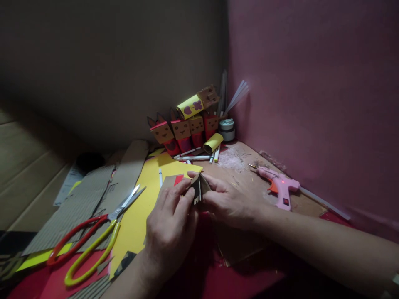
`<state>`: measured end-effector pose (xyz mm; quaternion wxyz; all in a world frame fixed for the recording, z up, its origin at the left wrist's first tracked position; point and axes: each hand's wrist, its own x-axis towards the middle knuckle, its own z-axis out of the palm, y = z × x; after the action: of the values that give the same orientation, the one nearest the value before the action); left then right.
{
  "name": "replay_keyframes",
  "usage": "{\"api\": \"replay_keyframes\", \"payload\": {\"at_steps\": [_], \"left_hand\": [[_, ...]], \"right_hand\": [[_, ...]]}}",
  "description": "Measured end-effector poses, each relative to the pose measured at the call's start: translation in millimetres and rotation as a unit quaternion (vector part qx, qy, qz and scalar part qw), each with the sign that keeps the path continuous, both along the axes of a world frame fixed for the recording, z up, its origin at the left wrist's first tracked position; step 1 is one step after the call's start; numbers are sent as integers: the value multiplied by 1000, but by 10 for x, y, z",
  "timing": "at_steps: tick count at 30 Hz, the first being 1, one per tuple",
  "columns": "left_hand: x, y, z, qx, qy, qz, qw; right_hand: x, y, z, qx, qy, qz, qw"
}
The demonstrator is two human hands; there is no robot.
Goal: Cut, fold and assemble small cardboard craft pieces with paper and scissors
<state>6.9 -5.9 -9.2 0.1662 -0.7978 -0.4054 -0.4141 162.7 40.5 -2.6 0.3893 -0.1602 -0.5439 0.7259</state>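
Note:
A small folded piece of cardboard (pixel 203 185), dark on one face and brown on the other, stands bent to a peak between my two hands. My left hand (pixel 171 220) pinches its dark side between thumb and fingers. From the right, my right hand (pixel 226 195) grips the brown side, with its fingertips partly hidden behind the piece. Just past my left fingers lies a bit of cardboard with a red patch (pixel 178 179). Below my hands, a brown cardboard sheet (pixel 240 245) rests on the red surface (pixel 199 265).
Red-and-yellow-handled scissors (pixel 116 212) lie open at left over corrugated cardboard (pixel 81 203) and yellow paper (pixel 131 232). A pink glue gun (pixel 282 185), its light lit, lies at right. Cardboard animal figures (pixel 182 131), a yellow tube (pixel 213 143), markers (pixel 196 158) and a jar (pixel 227 131) fill the back corner.

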Motion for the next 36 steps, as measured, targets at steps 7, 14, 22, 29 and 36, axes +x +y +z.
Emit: {"api": "replay_keyframes", "payload": {"at_steps": [7,14,22,29,36], "left_hand": [[60,-60,-8,-40,-22,-33,998],[185,-93,44,8,12,-17,1000],[198,-85,47,-21,-21,-23,999],[191,-115,51,-1,26,9,1000],[242,-129,91,60,65,-4,996]], "right_hand": [[-101,-27,-34,-78,61,-10,995],[-121,-49,-57,-56,82,-63,993],[-83,-59,-24,-21,27,-104,994],[-30,-39,-31,30,-46,-129,990],[-63,-69,-44,7,-10,-119,993]]}}
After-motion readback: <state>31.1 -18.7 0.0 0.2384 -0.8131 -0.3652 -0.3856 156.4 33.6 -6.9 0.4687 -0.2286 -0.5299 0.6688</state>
